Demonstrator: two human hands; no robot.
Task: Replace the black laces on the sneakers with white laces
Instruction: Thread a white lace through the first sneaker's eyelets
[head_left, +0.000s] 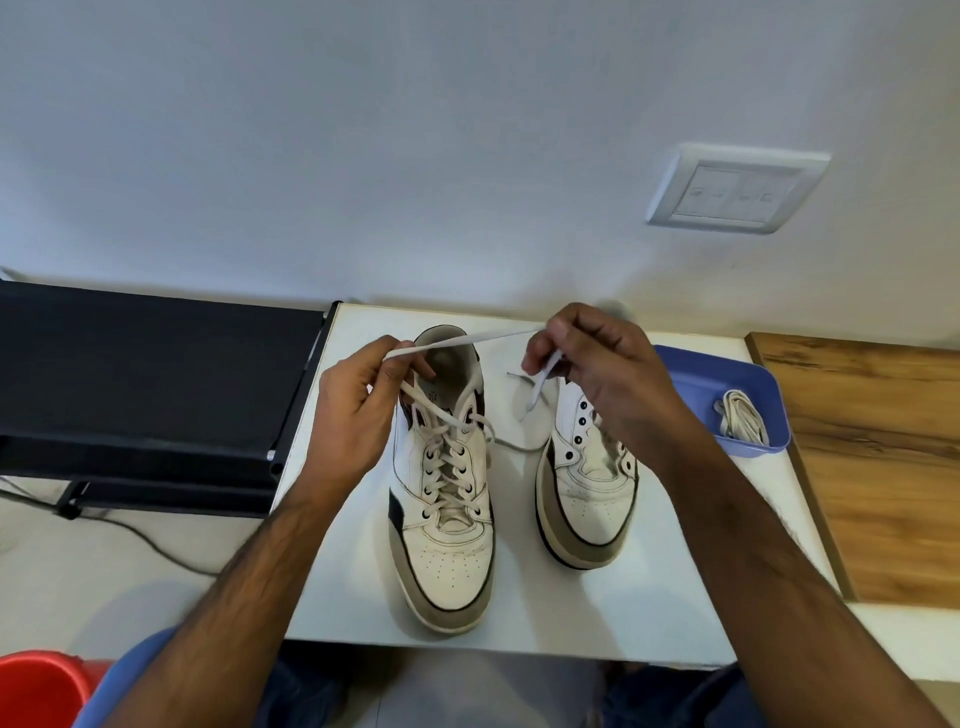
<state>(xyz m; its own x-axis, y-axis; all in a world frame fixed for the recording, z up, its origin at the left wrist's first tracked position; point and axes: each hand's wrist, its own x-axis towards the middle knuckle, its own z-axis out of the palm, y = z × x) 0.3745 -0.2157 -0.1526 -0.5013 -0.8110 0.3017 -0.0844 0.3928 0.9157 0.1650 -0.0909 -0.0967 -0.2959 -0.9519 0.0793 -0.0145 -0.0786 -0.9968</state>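
Both hands, left hand (358, 410) and right hand (597, 364), pinch the flat white lace (467, 340) ends above the laced white leather sneaker (441, 519); probably knotting, so keep tension even.

No readable text; mark on left sneaker (441, 499) tongue too blurred.

Sneakers (441, 519): smooth white leather-look uppers, perforated toes. Laces (457, 340): flat woven cloth. Tray (696, 374): matt blue plastic; side panel (883, 467): wood grain.
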